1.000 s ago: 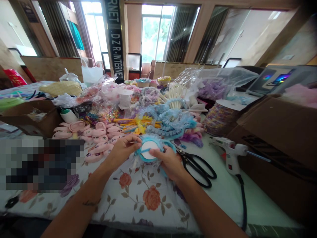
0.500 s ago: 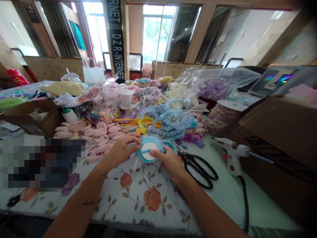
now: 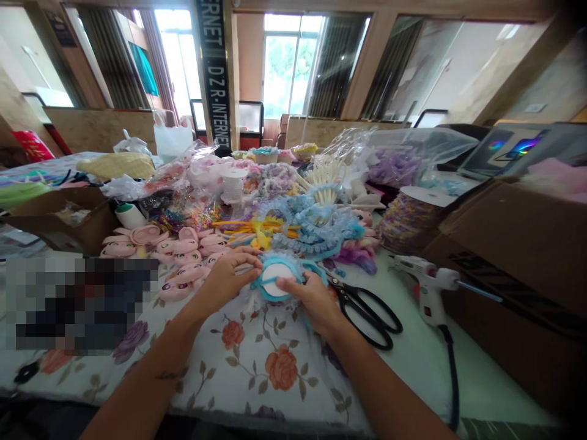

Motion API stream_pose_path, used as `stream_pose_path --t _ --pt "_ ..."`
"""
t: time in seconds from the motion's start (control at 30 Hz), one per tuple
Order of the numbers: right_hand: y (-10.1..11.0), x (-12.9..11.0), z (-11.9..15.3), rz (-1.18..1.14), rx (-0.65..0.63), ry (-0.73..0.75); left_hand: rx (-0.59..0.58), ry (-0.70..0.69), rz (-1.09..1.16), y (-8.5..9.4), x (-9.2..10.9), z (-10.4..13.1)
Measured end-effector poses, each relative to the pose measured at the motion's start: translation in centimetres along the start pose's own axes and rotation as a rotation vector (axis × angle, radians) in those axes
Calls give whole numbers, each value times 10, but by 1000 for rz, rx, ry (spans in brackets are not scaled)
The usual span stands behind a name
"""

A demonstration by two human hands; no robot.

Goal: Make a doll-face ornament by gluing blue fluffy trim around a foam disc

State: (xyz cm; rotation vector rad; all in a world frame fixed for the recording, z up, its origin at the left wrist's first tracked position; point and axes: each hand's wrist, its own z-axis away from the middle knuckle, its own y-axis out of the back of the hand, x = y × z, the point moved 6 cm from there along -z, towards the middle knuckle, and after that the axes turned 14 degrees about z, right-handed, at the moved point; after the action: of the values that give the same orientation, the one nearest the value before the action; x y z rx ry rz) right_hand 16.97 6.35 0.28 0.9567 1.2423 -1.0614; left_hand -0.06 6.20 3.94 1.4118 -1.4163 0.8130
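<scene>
A round white disc (image 3: 277, 272) edged with blue ruffled lace trim (image 3: 262, 291) is held just above the flowered tablecloth. My right hand (image 3: 316, 299) grips it from the right, thumb pressed on the white face beside a short blue strip (image 3: 269, 280). From the left, my left hand (image 3: 233, 272) pinches the trim at the disc's edge, finger and thumb close together; what exactly lies between the fingertips is small and blurred. More blue ribbon (image 3: 317, 270) runs behind my right hand. Black-handled scissors (image 3: 369, 308) lie open just right of that hand.
A white glue gun (image 3: 428, 284) stands at the right, near a large cardboard box (image 3: 513, 244). Pink doll-like heads (image 3: 183, 244) cluster left of the disc. Blue lace (image 3: 316, 223), yellow pieces (image 3: 261, 229) and a large spool (image 3: 410, 217) stand behind. A cardboard box (image 3: 62, 220) sits left.
</scene>
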Motion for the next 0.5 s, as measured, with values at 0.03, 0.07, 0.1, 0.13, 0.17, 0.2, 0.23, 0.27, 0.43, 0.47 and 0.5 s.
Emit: stream_pose_path --t 0.03,0.07,0.1,0.13,0.17,0.2,0.23,0.27,0.43,0.47,0.5 --pt "0 -1 0 7 4 -5 30 7 55 2 -1 0" --pt "1 -1 0 18 13 -10 67 9 97 4 -1 0" --pt "1 -1 0 30 22 -14 101 8 113 6 0 0" --pt "2 -1 0 41 31 -16 125 3 100 7 0 0" --pt "2 -1 0 53 34 -16 132 -4 63 7 1 0" --pt "2 -1 0 61 38 -10 118 -9 18 6 2 0" --pt "2 -1 0 68 38 -3 94 -12 -21 4 3 0" --pt "2 -1 0 77 36 4 66 -11 -45 2 3 0" --pt "1 -2 -1 104 24 38 13 11 -58 -2 -1 -1" --pt "1 -2 -1 102 20 38 8 18 -60 -2 -2 -1" --pt "1 -2 0 99 20 35 5 23 -62 -1 -2 -1"
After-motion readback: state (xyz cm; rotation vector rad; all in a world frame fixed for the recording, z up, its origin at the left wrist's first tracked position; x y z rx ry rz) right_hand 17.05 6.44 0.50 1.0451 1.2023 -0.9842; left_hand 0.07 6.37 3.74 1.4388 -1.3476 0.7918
